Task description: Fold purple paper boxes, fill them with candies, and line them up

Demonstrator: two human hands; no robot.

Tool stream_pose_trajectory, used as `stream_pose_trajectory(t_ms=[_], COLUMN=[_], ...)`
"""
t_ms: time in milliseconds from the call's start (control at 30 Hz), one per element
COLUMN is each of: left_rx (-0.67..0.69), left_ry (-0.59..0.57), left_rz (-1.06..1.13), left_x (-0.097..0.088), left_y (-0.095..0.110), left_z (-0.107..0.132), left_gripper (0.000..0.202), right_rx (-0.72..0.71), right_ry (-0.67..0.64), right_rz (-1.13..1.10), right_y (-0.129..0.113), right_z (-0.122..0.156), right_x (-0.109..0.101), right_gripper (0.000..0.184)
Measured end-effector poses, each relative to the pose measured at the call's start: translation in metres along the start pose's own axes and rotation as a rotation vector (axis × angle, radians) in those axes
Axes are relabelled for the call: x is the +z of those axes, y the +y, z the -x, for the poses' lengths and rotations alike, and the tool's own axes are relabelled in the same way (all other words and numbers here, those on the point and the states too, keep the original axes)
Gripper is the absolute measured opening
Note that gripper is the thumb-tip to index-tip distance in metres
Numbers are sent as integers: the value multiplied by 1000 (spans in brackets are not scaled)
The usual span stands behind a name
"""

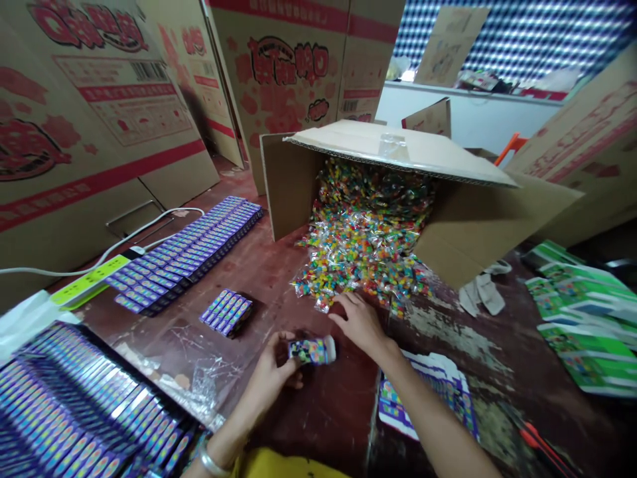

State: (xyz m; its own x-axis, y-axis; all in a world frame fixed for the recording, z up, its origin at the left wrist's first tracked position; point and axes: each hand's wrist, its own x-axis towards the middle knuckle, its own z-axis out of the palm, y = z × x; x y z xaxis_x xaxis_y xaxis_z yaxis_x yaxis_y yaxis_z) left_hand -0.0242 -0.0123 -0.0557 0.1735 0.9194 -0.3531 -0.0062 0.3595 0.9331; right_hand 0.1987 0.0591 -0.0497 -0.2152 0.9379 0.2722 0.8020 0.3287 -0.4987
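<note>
The fingers of the left hand [271,375] are closed around a small purple box [312,350], holding it just above the dark red tabletop [279,279]. The right hand [359,323] lies just beside it with fingers loosely spread and nothing gripped, its tips touching the edge of a heap of bright candy packets [363,259]. The heap spills from a tipped cardboard carton [448,199]. Farther left lie a small stack of purple boxes [227,312] and long rows of them [189,255].
</note>
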Motion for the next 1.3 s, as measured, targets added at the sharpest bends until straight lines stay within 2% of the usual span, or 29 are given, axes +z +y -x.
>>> stream_pose_trajectory(t_ms=[100, 200, 233, 367, 467, 567, 667, 900, 1000, 1167, 1233, 1300], left_rx=[-58, -81, -71, 24, 135, 208, 217, 236, 232, 315, 318, 284], left_ry=[-22, -12, 6, -2, -49, -100, -150, -137, -100, -6, -26, -82], left_rz=[63, 40, 11, -162, -250, -256, -246, -211, -171, -4, 6, 11], left_x=[-8, -18, -21, -28, -23, -12, 0, 17, 20, 25, 28, 29], left_y=[5, 7, 7, 6, 8, 11, 14, 17, 17, 20, 21, 21], left_z=[6, 9, 8, 4, 0, -2, -1, 3, 3, 7, 9, 10], left_gripper=[48, 44, 41, 42, 39, 34, 36, 27, 27, 46, 48, 44], right_rx=[-95, -93, -85, -3, 38, 17, -16, -1, -13, 157, 204, 238], right_ry=[24, 66, 77, 171, 212, 129, 23, -7, -21, 0, -1, 33], right_rz=[51, 25, 10, -49, -165, -280, -277, -255, -386, -682, -735, -781], right_y=[-9, -11, -9, -3, -9, -24, -38, -52, -55, -55, -53, -50], right_z=[-12, -16, -16, -14, -7, 1, 7, 13, 18, 40, 48, 54], right_x=[22, 32, 31, 9, -17, -38, -44, -26, -25, -19, -11, -3], right_gripper=[24, 10, 11, 23, 24, 21, 21, 16, 19, 28, 28, 19])
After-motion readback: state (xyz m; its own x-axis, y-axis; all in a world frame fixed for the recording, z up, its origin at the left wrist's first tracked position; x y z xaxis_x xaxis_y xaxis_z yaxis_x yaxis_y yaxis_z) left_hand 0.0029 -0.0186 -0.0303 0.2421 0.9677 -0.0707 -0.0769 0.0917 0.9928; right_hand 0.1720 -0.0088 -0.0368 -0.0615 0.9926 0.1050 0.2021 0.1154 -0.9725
